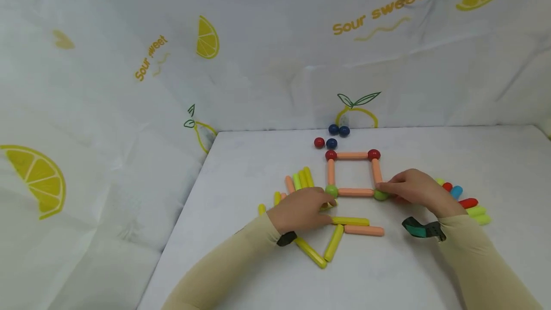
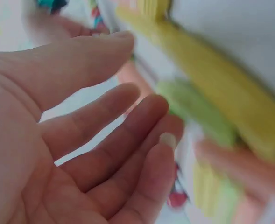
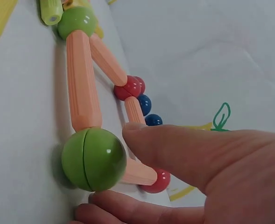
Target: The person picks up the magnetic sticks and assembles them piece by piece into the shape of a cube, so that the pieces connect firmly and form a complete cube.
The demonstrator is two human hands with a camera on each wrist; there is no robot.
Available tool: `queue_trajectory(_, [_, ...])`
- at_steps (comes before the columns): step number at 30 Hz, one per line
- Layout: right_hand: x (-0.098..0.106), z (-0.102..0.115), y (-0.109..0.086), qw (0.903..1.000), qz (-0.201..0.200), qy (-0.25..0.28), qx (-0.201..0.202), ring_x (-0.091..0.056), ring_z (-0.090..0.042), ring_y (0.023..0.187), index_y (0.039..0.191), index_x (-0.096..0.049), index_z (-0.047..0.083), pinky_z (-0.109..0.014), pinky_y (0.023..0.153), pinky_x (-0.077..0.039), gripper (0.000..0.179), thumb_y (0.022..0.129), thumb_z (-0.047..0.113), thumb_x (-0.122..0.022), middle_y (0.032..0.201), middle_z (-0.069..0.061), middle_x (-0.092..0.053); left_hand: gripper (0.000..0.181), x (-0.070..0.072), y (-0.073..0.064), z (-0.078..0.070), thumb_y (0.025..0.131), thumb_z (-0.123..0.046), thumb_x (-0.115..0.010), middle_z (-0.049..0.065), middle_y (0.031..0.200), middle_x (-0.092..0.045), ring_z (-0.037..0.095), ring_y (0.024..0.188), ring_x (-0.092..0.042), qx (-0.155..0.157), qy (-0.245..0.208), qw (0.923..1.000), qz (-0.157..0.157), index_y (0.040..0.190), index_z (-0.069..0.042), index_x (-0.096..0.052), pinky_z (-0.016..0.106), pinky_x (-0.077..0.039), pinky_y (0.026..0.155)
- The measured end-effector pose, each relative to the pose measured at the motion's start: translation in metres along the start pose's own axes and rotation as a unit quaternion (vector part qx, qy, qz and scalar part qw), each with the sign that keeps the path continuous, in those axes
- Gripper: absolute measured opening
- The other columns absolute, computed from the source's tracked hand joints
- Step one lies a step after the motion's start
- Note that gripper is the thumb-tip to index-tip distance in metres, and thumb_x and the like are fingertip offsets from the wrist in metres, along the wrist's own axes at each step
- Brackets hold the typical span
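While the green ball [image 1: 380,194] at the near right corner of a square frame [image 1: 352,156] is pinched between the thumb and fingers of the right hand [image 1: 415,188], the left hand [image 1: 303,209] is held partly open among yellow sticks [image 1: 350,221], its fingers loosely bent and nothing gripped. On the tabletop [image 1: 370,276], the frame is formed of four salmon sticks [image 1: 355,192], with another green ball [image 1: 331,191] at near left and red balls [image 1: 374,154] at the far corners. Three blue balls [image 1: 331,143] are seen beyond it.
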State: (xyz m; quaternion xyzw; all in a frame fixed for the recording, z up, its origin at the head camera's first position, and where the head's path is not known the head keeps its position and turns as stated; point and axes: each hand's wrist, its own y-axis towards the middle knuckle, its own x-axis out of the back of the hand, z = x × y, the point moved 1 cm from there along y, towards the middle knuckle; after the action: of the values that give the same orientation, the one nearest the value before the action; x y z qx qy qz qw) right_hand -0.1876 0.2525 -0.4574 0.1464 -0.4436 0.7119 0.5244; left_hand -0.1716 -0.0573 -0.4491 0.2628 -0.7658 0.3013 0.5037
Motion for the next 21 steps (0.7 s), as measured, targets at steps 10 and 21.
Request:
queue_trajectory(10, [0.01, -0.015, -0.019, 0.9958, -0.048, -0.051, 0.059, -0.064, -0.024, 0.089, 0.129, -0.07, -0.007, -0.032, 0.07, -0.052, 0.064, 0.104, 0.052, -0.067, 0.098, -0.01, -0.074, 0.018, 0.029, -0.027, 0.073, 0.104, -0.02, -0.072, -0.001, 0.098, -0.076, 0.012, 0.079, -0.066, 0.135, -0.121, 0.979, -0.093, 0.119, -0.011, -0.078, 0.027, -0.056, 0.075])
queue_trajectory(21, [0.051, -0.083, -0.052, 0.9741, -0.161, -0.114, 0.11, -0.069, -0.036, 0.095, 0.124, -0.072, -0.003, -0.032, 0.069, -0.052, 0.033, 0.102, 0.022, -0.072, 0.103, -0.014, -0.077, 0.037, 0.031, 0.0, 0.079, 0.097, -0.039, -0.079, 0.009, 0.107, -0.078, 0.024, 0.093, -0.069, 0.269, -0.167, 0.9435, -0.098, 0.105, -0.003, -0.08, 0.039, -0.059, 0.084])
